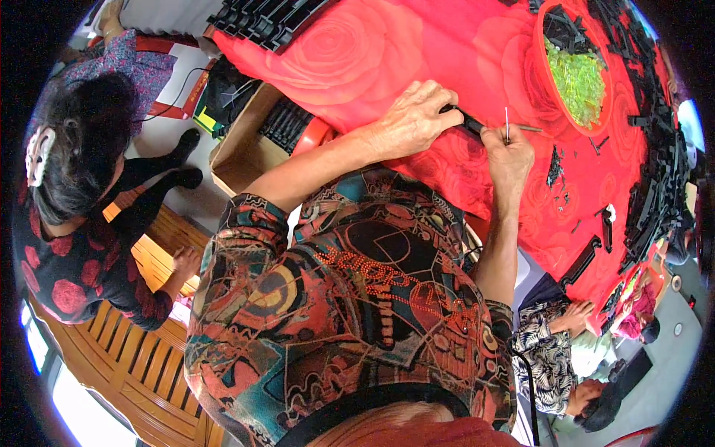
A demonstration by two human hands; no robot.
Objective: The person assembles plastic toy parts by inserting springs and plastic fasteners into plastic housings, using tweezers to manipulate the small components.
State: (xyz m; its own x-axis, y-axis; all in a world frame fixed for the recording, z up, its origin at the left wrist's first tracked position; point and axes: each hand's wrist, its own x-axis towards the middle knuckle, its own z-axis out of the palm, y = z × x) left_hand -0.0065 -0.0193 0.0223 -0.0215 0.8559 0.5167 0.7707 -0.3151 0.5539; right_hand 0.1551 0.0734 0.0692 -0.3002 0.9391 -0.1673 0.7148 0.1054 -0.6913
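In the head view, taking twelve o'clock as the top, I see both hands working close together over the red flowered surface (447, 45). A small dark part (469, 125) spans the short space between them, mostly covered. The left hand (421, 115) has its fingers curled closed around the part's left end; the right hand (509, 151) pinches at the other end, at about four o'clock from the left. A thin metal rod (507, 119) stands up out of the right fingers, and a brownish stick (530, 129) pokes out at three o'clock. How exactly the right fingers share their grip I cannot tell.

At two o'clock from the hands, an orange bowl (541, 71) holds yellow-green bits (577, 86) with black pieces toward its far end. At four o'clock lies a little pile of black scraps (555, 170), and at five, a long black piece (581, 262). A heap of black parts (655, 175) runs down the surface's right-hand edge, around three and four.

At ten o'clock, black racks (264, 22) rest on the corner; at nine, beside the surface, an open cardboard box (249, 160) holds more dark pieces. Farther along nine, a co-worker (82, 261) sits at a wooden bench (97, 361).
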